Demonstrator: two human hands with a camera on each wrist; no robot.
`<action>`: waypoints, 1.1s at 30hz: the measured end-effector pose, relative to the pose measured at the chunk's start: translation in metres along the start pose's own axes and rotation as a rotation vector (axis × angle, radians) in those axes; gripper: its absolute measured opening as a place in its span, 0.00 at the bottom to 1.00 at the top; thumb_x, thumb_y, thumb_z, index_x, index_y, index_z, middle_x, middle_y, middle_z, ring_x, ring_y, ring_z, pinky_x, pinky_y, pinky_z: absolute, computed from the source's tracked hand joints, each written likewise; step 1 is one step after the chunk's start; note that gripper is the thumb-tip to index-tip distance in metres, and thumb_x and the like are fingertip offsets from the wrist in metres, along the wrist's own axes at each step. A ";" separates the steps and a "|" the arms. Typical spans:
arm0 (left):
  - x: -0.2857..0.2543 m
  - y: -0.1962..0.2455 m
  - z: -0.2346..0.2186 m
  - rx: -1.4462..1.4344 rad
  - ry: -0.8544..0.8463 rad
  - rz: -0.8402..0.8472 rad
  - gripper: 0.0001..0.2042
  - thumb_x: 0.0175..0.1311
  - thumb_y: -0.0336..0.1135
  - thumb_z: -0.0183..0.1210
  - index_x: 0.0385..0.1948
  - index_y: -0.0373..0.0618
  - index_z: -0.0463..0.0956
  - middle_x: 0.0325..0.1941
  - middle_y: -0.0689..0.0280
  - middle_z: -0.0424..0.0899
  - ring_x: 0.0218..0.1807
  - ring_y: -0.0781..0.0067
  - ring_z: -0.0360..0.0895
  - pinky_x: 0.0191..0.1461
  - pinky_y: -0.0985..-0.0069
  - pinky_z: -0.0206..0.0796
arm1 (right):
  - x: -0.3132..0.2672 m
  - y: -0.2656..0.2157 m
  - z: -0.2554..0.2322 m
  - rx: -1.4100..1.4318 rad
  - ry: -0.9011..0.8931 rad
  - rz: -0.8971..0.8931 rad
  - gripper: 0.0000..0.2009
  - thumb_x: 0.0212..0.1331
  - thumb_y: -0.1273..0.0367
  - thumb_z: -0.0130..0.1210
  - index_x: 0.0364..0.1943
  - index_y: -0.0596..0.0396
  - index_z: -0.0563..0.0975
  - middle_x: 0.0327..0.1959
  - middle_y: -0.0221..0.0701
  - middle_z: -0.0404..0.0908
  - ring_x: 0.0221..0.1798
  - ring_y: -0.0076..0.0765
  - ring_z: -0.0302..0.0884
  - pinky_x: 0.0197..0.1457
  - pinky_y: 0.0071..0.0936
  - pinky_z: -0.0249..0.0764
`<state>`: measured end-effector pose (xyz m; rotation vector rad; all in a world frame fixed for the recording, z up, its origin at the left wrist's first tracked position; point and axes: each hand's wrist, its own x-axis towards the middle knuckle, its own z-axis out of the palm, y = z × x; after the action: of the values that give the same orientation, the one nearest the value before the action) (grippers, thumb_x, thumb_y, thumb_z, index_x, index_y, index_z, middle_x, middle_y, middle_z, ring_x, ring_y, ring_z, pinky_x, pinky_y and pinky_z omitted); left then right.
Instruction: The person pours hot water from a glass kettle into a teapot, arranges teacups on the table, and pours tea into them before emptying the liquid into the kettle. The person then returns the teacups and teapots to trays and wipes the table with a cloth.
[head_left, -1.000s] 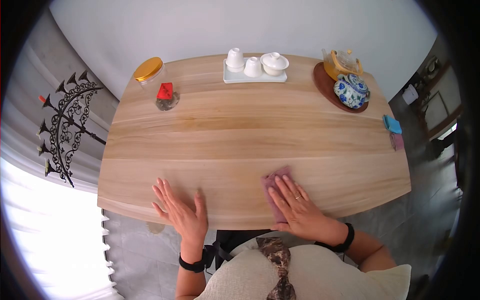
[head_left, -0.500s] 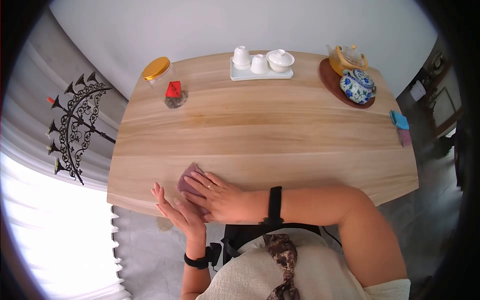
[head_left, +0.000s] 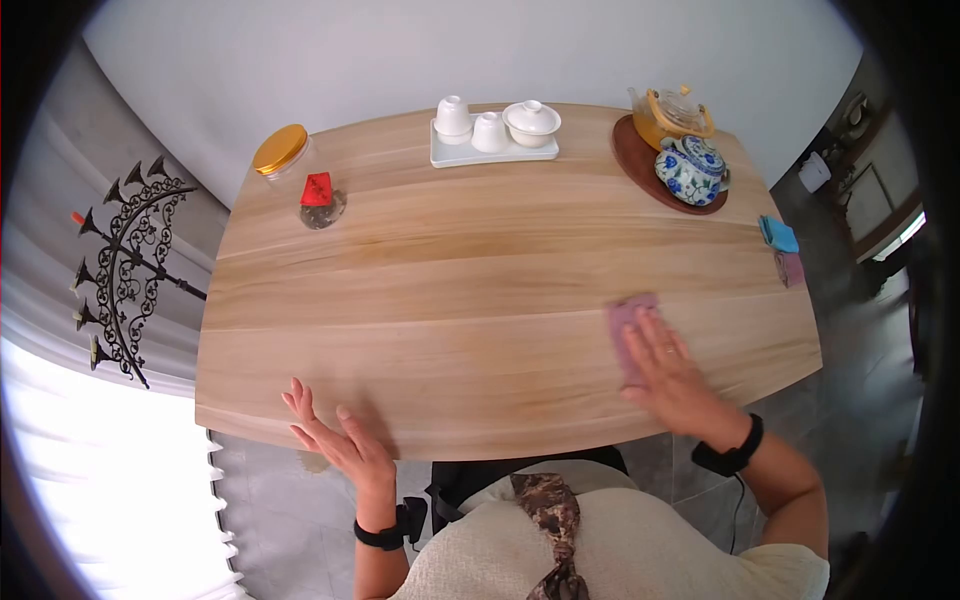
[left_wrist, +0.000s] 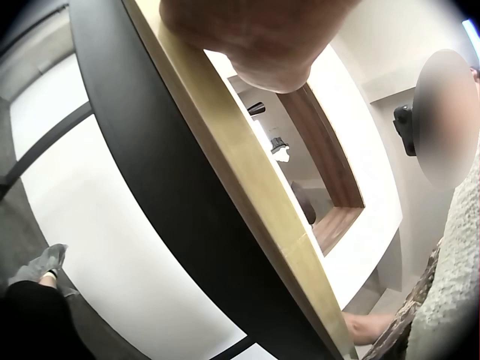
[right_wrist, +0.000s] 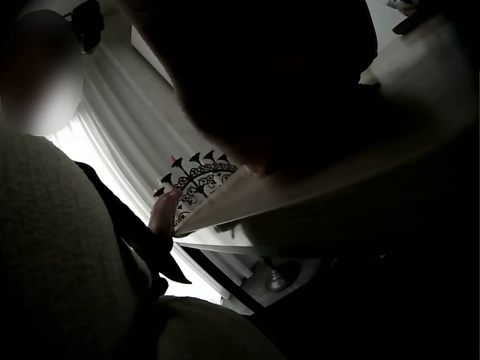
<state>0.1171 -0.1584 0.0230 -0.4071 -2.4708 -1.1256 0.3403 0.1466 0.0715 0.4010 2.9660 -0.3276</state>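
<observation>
A folded mauve cloth (head_left: 620, 322) lies on the right part of the wooden table (head_left: 430, 290). My right hand (head_left: 668, 375) presses on it with fingers stretched out, covering its right side. Over the table's front edge at the left, my left hand (head_left: 345, 445) is held with its fingers spread and nothing in them. In the left wrist view the underside of the left hand (left_wrist: 255, 37) shows close above the table edge. The right wrist view is very dark, and the right hand there is a black shape that hides the cloth.
At the back stand a white tray (head_left: 480, 158) with white cups, and a brown tray (head_left: 632, 155) with a glass teapot (head_left: 672, 115) and a blue-white pot (head_left: 690, 175). A gold-lidded jar (head_left: 280, 150) and red packet (head_left: 316, 189) sit left. Folded cloths (head_left: 778, 235) lie at the right edge.
My right hand swept the cloth left, close to my left hand, then back across to the right, farther right than at first. My left hand shifted slightly toward the front edge.
</observation>
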 end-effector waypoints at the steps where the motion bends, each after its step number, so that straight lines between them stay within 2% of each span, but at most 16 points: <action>1: 0.000 0.000 0.001 0.012 -0.001 0.009 0.23 0.69 0.40 0.38 0.63 0.39 0.54 0.71 0.55 0.54 0.74 0.49 0.42 0.72 0.50 0.19 | -0.013 0.021 -0.001 -0.036 -0.002 0.131 0.37 0.61 0.55 0.48 0.69 0.59 0.48 0.72 0.51 0.41 0.75 0.52 0.36 0.73 0.47 0.36; 3: 0.000 0.000 0.001 0.026 -0.006 0.020 0.23 0.69 0.39 0.39 0.63 0.39 0.54 0.71 0.55 0.54 0.74 0.49 0.41 0.72 0.50 0.19 | -0.032 0.073 -0.001 -0.073 0.078 0.347 0.36 0.62 0.55 0.46 0.69 0.56 0.46 0.72 0.49 0.39 0.75 0.51 0.35 0.73 0.47 0.35; 5: 0.000 0.003 -0.001 0.046 -0.020 0.015 0.23 0.69 0.38 0.39 0.63 0.38 0.53 0.71 0.55 0.55 0.74 0.48 0.41 0.71 0.49 0.19 | -0.042 0.122 0.003 -0.063 0.109 0.536 0.36 0.63 0.54 0.44 0.70 0.53 0.45 0.73 0.50 0.37 0.75 0.54 0.33 0.73 0.47 0.34; 6: 0.001 0.002 -0.002 0.050 -0.019 0.010 0.23 0.69 0.38 0.39 0.63 0.38 0.53 0.71 0.55 0.55 0.74 0.48 0.41 0.71 0.49 0.19 | -0.043 0.132 0.011 -0.063 0.105 0.531 0.36 0.63 0.54 0.44 0.70 0.53 0.45 0.73 0.50 0.37 0.75 0.54 0.33 0.73 0.47 0.34; 8: 0.000 0.002 -0.003 0.031 -0.031 0.030 0.24 0.68 0.37 0.39 0.64 0.37 0.52 0.71 0.54 0.55 0.74 0.48 0.42 0.71 0.49 0.18 | -0.037 0.144 0.022 -0.045 0.227 0.505 0.37 0.61 0.56 0.48 0.70 0.51 0.45 0.72 0.51 0.35 0.74 0.58 0.32 0.73 0.50 0.35; 9: 0.000 0.002 -0.002 0.034 -0.024 0.022 0.24 0.68 0.37 0.39 0.64 0.37 0.52 0.71 0.54 0.55 0.74 0.48 0.42 0.71 0.49 0.18 | -0.031 0.129 0.018 -0.048 0.226 0.495 0.37 0.61 0.56 0.48 0.70 0.51 0.45 0.72 0.51 0.35 0.74 0.58 0.32 0.73 0.50 0.35; 13: 0.001 0.004 -0.001 0.026 -0.009 0.030 0.24 0.69 0.38 0.39 0.64 0.37 0.52 0.70 0.54 0.55 0.74 0.48 0.42 0.71 0.49 0.18 | 0.029 0.014 0.012 0.018 0.050 -0.129 0.43 0.53 0.57 0.59 0.69 0.54 0.48 0.71 0.57 0.36 0.74 0.62 0.35 0.71 0.52 0.42; 15: 0.000 0.005 -0.001 0.027 0.002 0.030 0.24 0.69 0.38 0.39 0.64 0.37 0.52 0.70 0.54 0.55 0.74 0.47 0.42 0.71 0.49 0.18 | 0.065 -0.041 0.009 -0.043 -0.054 -0.398 0.43 0.52 0.53 0.58 0.69 0.55 0.50 0.70 0.58 0.39 0.73 0.62 0.37 0.71 0.51 0.43; 17: -0.001 0.003 -0.002 0.003 -0.006 0.021 0.24 0.69 0.39 0.38 0.64 0.37 0.52 0.70 0.53 0.55 0.74 0.47 0.41 0.71 0.49 0.18 | 0.102 -0.088 0.018 0.003 -0.051 -0.697 0.42 0.53 0.51 0.56 0.69 0.52 0.51 0.71 0.56 0.39 0.74 0.61 0.36 0.72 0.50 0.41; 19: -0.001 0.004 -0.003 -0.002 -0.003 0.021 0.24 0.69 0.40 0.38 0.64 0.37 0.52 0.70 0.53 0.55 0.74 0.47 0.41 0.71 0.49 0.18 | 0.137 -0.132 0.040 0.086 0.065 -0.900 0.40 0.54 0.47 0.53 0.68 0.50 0.54 0.70 0.53 0.44 0.74 0.57 0.37 0.73 0.49 0.39; 21: 0.000 0.005 -0.003 -0.010 0.001 0.017 0.24 0.69 0.40 0.38 0.64 0.37 0.52 0.70 0.52 0.55 0.74 0.47 0.41 0.71 0.49 0.18 | 0.168 -0.173 0.045 0.082 0.127 -0.972 0.38 0.56 0.47 0.50 0.67 0.50 0.56 0.70 0.52 0.47 0.75 0.52 0.38 0.73 0.47 0.38; 24: 0.000 0.006 -0.002 -0.022 0.021 0.013 0.24 0.69 0.41 0.37 0.63 0.37 0.53 0.70 0.52 0.55 0.74 0.47 0.41 0.71 0.49 0.18 | 0.198 -0.207 0.055 0.117 0.208 -0.940 0.36 0.57 0.49 0.50 0.67 0.53 0.56 0.70 0.51 0.47 0.75 0.51 0.38 0.73 0.47 0.38; 27: 0.000 0.002 -0.001 0.007 0.020 0.006 0.24 0.69 0.41 0.37 0.63 0.37 0.54 0.70 0.52 0.55 0.74 0.47 0.41 0.71 0.50 0.18 | 0.198 -0.196 0.057 0.099 0.223 -0.883 0.35 0.60 0.51 0.48 0.67 0.55 0.56 0.71 0.49 0.46 0.75 0.51 0.38 0.73 0.49 0.38; 28: 0.000 -0.001 0.000 0.022 0.026 0.009 0.24 0.69 0.41 0.37 0.63 0.37 0.54 0.70 0.52 0.55 0.74 0.47 0.41 0.71 0.50 0.18 | 0.194 -0.184 0.054 0.107 0.225 -0.876 0.35 0.60 0.51 0.48 0.67 0.55 0.56 0.71 0.49 0.46 0.75 0.51 0.38 0.73 0.49 0.38; 30: -0.002 -0.002 0.002 0.025 0.025 0.008 0.23 0.69 0.41 0.37 0.62 0.37 0.55 0.70 0.52 0.56 0.74 0.47 0.41 0.71 0.50 0.19 | 0.177 -0.138 0.045 -0.005 0.173 -0.673 0.35 0.61 0.51 0.46 0.68 0.55 0.53 0.71 0.48 0.44 0.75 0.51 0.38 0.73 0.51 0.37; 33: -0.001 -0.001 0.002 0.030 0.026 0.004 0.23 0.69 0.40 0.38 0.62 0.38 0.55 0.70 0.52 0.56 0.74 0.48 0.42 0.71 0.50 0.19 | 0.129 -0.053 0.022 0.010 0.122 -0.429 0.35 0.62 0.53 0.46 0.68 0.58 0.51 0.71 0.50 0.44 0.75 0.51 0.37 0.72 0.53 0.36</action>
<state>0.1174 -0.1579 0.0210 -0.3855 -2.4600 -1.0840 0.2045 0.1231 0.0402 -0.2316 3.1503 -0.3714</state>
